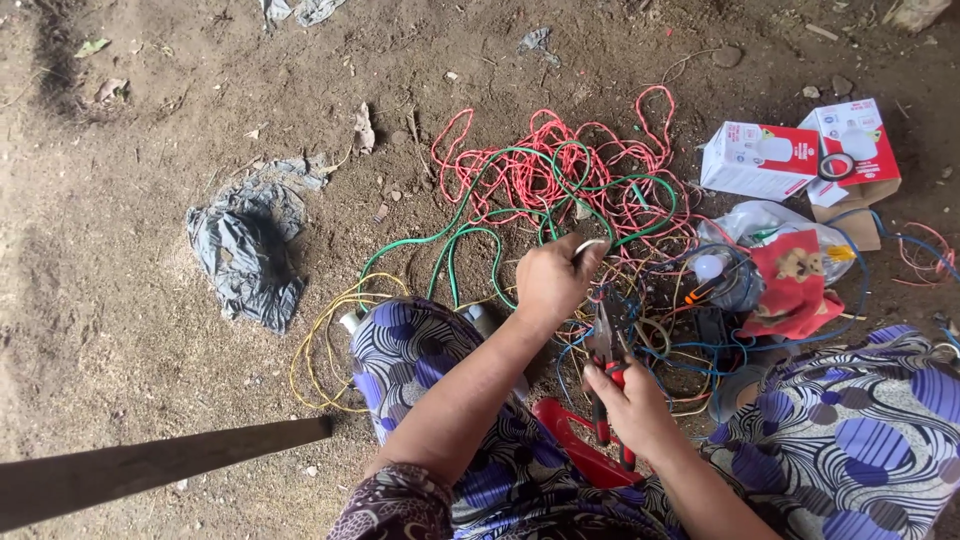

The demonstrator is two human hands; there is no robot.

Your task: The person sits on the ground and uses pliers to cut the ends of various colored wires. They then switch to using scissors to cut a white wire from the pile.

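Dirt floor (150, 330), bare and dusty, carries everything. Patterned purple-white cloth (860, 440) covers the person's lap at bottom. Tangle of red wire (540, 165) and green wire (470, 215) is spread ahead, with yellow wire (320, 345) to the left and blue wire (690, 350) near the knees. Grey plastic bag (245, 255) lies well left. Two red-and-white cartons (760, 160) sit far right, a clear bulb (710, 267) near them. Left hand (552, 280): fingers curled shut, pinching a pale wire end (590, 243) above the tangle. Right hand (630, 405): fingers wrapped round red-handled pliers (607, 350), nose pointing up toward that wire end, just below it. Judgement: wire-end prep in hand. Bringing the pliers' nose onto the held end needs a steady left grip.
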